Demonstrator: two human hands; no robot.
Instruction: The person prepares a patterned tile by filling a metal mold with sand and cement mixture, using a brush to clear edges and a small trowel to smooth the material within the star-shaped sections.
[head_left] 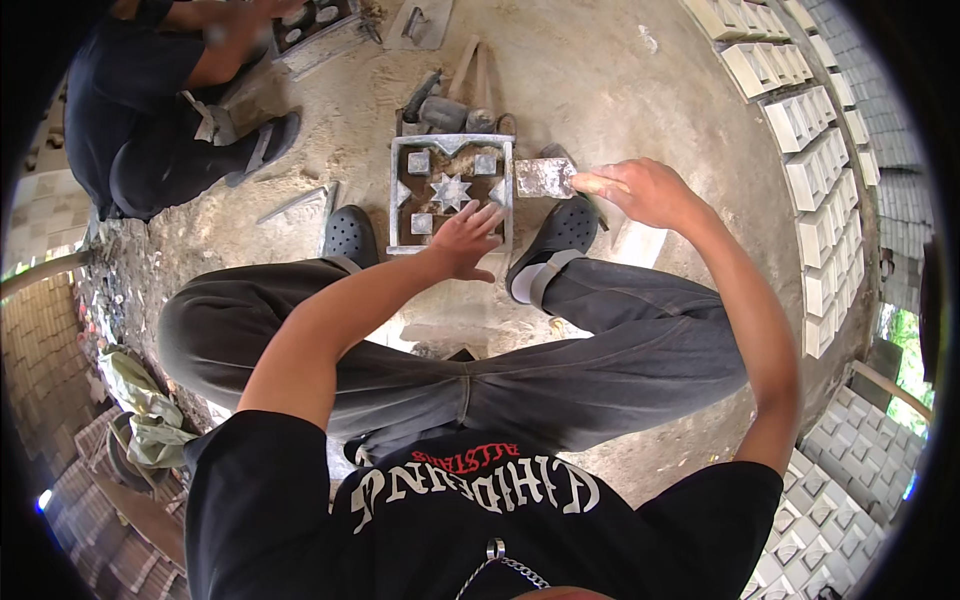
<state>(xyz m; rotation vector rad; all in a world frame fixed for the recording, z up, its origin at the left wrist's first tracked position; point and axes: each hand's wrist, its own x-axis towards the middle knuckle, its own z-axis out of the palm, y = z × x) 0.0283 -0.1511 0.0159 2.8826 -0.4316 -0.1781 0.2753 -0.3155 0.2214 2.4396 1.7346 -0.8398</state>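
A square mould (393,205) with a pale frame lies on the ground between my feet. Inside it sit a star-shaped block (449,190) and several small square blocks. My left hand (467,242) is over the mould's near right part, fingers spread and holding nothing; whether the fingertips touch it I cannot tell. In my right hand (648,192) is the handle of a flat trowel (545,178). The trowel's rectangular blade, smeared with whitish material, points left beside the mould's right edge. The mould's near right corner is partly hidden by my left hand.
Behind the mould lie a mallet (443,113) and other tools. A co-worker (140,110) squats at the far left near another mould (305,25). Rows of pale cast blocks (825,200) line the right side. My clogs (350,237) flank the mould.
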